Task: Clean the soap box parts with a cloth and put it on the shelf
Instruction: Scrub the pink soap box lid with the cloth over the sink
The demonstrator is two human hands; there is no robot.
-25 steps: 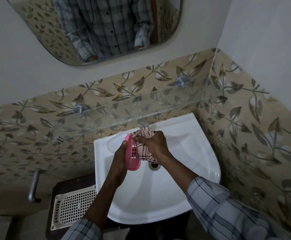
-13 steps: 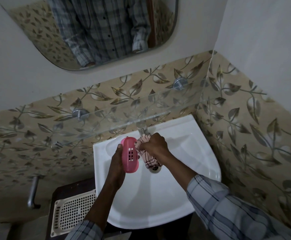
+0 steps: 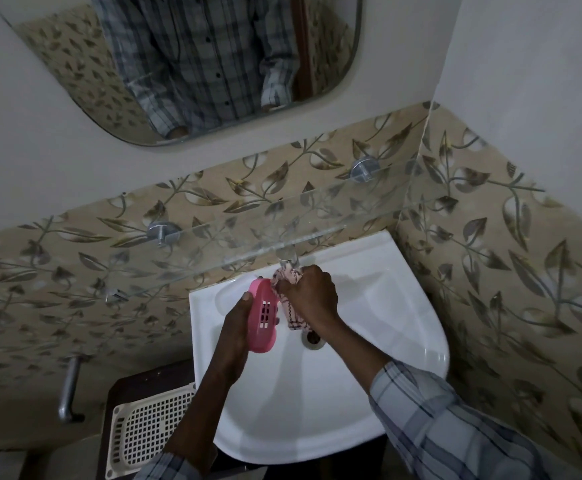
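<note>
Over the white basin (image 3: pixel 386 375), my left hand (image 3: pixel 236 336) grips a pink slotted soap box part (image 3: pixel 263 318), its slotted face turned toward me. My right hand (image 3: pixel 308 297) grips a bunched pink checked cloth (image 3: pixel 291 308) right beside the pink part, touching its right edge. The cloth hangs down toward the drain (image 3: pixel 313 339). A clear glass shelf (image 3: pixel 213 251) runs along the tiled wall just above the basin, held by two round metal brackets.
A cream perforated plastic tray (image 3: pixel 147 434) lies on a dark surface left of the basin. A metal handle (image 3: pixel 69 389) sticks out at the lower left. The tap (image 3: pixel 288 258) shows through the shelf. A mirror (image 3: pixel 196 64) hangs above; a tiled wall closes the right side.
The pink part has turned from edge-on so its slotted face shows. The cloth hand has slid from behind it to its right edge, up near the tap.
</note>
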